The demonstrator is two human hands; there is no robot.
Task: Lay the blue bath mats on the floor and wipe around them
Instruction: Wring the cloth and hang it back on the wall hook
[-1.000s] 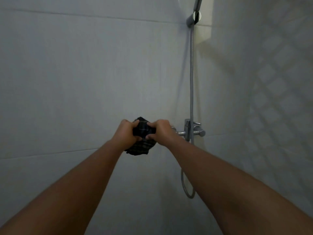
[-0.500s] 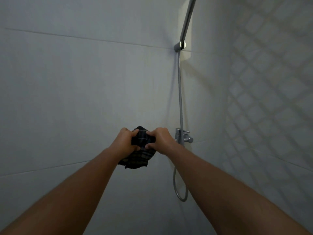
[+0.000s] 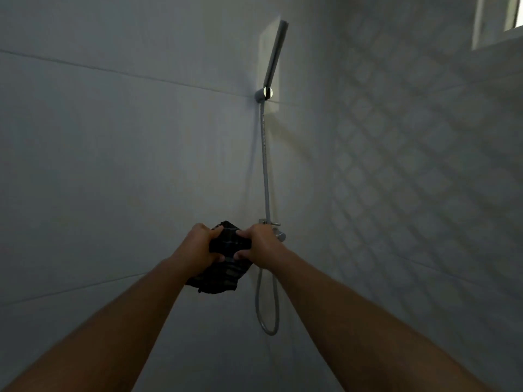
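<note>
A dark checked cloth (image 3: 223,274) is bunched between both my hands, held up in front of a pale tiled wall. My left hand (image 3: 198,246) grips its left side and my right hand (image 3: 261,244) grips its right side, thumbs pressed on the fabric. The lower part of the cloth hangs loose below my hands. No blue bath mat and no floor are in view.
A chrome shower tap (image 3: 278,234) sits on the wall just right of my right hand. Its hose (image 3: 265,179) runs up to a hand shower (image 3: 276,52) in a wall holder and loops down below. A tiled side wall (image 3: 424,179) stands at right, a window (image 3: 506,15) top right.
My view has tilted upward, so the shower head and the window now show. My hands keep their grip on the cloth, and more of it hangs below them.
</note>
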